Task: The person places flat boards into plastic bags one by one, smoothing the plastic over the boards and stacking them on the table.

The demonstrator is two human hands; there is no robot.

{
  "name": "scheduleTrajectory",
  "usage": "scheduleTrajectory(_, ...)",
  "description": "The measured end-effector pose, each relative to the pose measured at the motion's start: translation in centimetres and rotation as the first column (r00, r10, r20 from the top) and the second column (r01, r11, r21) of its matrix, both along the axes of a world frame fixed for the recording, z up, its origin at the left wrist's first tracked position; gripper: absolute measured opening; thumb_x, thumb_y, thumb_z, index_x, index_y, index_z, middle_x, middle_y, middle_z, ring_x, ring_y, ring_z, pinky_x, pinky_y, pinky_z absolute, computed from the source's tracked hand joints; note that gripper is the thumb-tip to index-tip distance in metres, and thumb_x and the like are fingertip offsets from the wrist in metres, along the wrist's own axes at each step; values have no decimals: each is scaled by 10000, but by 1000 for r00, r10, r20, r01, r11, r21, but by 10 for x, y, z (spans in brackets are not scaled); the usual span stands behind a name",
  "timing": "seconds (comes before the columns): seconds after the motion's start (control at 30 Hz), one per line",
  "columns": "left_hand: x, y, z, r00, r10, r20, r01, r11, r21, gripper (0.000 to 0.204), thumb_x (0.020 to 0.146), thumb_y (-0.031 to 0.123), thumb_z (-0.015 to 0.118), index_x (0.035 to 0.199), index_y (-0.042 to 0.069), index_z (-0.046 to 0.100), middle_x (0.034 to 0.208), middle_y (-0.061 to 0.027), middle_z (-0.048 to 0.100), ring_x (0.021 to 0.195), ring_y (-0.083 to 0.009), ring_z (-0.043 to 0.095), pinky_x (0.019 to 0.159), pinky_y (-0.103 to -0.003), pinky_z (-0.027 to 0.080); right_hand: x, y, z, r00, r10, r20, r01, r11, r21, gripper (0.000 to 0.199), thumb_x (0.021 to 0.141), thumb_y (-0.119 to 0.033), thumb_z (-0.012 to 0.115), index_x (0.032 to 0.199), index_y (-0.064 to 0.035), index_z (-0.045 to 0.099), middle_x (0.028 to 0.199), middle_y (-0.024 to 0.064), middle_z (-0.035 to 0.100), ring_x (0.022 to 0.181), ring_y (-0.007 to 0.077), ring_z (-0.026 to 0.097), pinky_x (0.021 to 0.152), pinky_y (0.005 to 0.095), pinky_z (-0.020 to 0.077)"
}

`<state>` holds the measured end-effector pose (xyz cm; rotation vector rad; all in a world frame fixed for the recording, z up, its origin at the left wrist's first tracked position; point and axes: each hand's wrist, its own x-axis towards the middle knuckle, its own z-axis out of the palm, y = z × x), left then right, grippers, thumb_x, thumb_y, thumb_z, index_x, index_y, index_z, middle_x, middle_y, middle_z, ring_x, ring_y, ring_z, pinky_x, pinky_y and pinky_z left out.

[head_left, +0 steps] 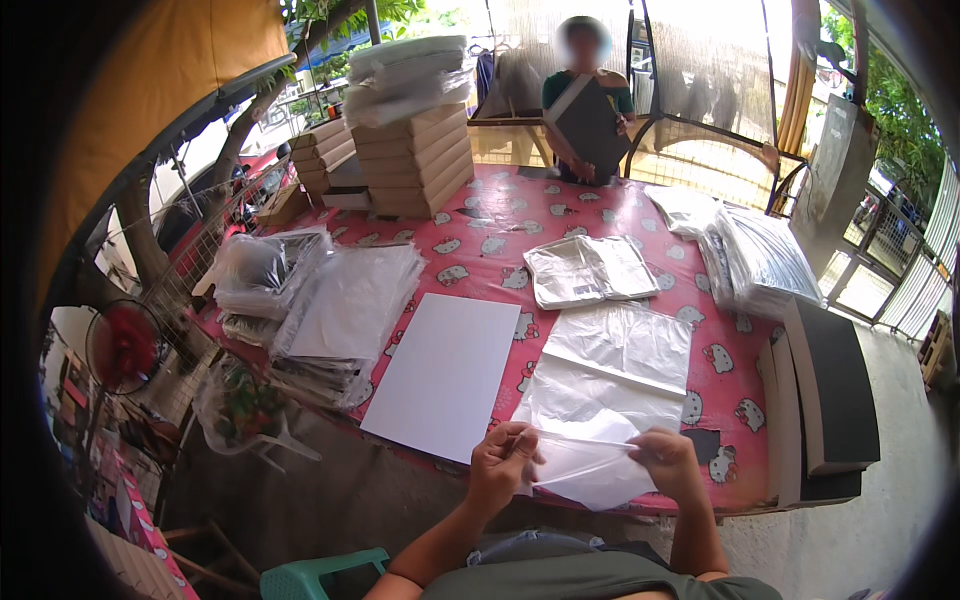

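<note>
A clear plastic bag [610, 385] lies along the near edge of the table, its mouth end lifted toward me. My left hand [503, 460] pinches one corner of that end. The opposite corner is gripped by my right hand [668, 464], so the edge is stretched between them. Just left of the bag rests a white board or sheet [445, 375], flat on the table and touched by neither hand. Beyond the bag sits a folded stack of clear plastic bags [592, 271].
A pink patterned cloth covers the table [480, 240]. Plastic-wrapped white sheets [350, 300] are piled at left, boxes [415, 160] behind them. Wrapped packs [760, 255] and black boxes [830, 390] line the right. Across the table, a person holds a black box [588, 130].
</note>
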<state>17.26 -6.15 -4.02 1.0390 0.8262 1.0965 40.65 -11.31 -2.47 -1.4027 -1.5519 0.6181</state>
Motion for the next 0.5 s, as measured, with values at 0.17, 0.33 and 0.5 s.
scheduleTrajectory(0.17,1,3,-12,985,169,-35,-137,886,442,127,836,74,551,945,12,530,789,-75,578,689,-112,572,619,-230,466,5,-4,3,985,-170,8,169,984,62,85,705,-3,634,788,10,623,601,94,570,522,150,529,518,255,416)
scheduleTrajectory(0.33,1,-10,4,835,-45,549,58,998,-6,58,845,36,513,876,55,467,837,-68,565,754,-116,568,648,-230,462,-9,1,16,987,-156,32,146,967,210,130,677,61,619,784,-11,631,626,88,585,533,139,544,516,234,420)
scheduleTrajectory(0.5,-14,-20,22,910,-367,191,385,921,-62,123,844,74,540,950,63,479,822,-45,565,705,-82,541,621,-215,426,0,16,19,978,-96,-187,162,913,375,82,711,52,571,785,17,583,674,90,583,592,128,564,537,218,438)
